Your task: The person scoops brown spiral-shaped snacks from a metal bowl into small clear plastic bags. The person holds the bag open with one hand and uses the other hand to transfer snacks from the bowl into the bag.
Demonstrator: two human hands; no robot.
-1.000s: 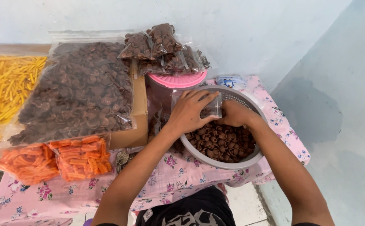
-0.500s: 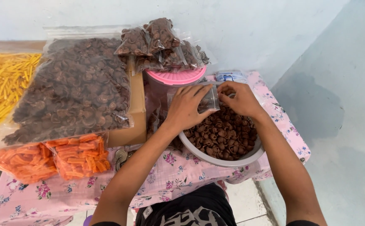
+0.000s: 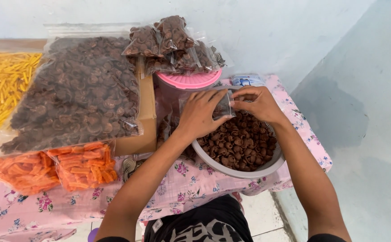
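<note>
Left hand (image 3: 201, 114) and right hand (image 3: 259, 104) both pinch a small clear bag (image 3: 223, 107), fingers closed on its edges. The bag is held above a colander (image 3: 267, 168) of brown snacks (image 3: 240, 143), which rests on the floral-covered bench (image 3: 191, 188).

head view, looking steeply down, close

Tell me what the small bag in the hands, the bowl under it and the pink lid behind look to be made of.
Small bag: thin clear plastic film, glossy and crinkled, held by left hand and right hand. Bowl: probably plastic, pale grey with a smooth rim; possibly perforated. Pink lid: likely moulded plastic, with a ribbed edge.
</note>
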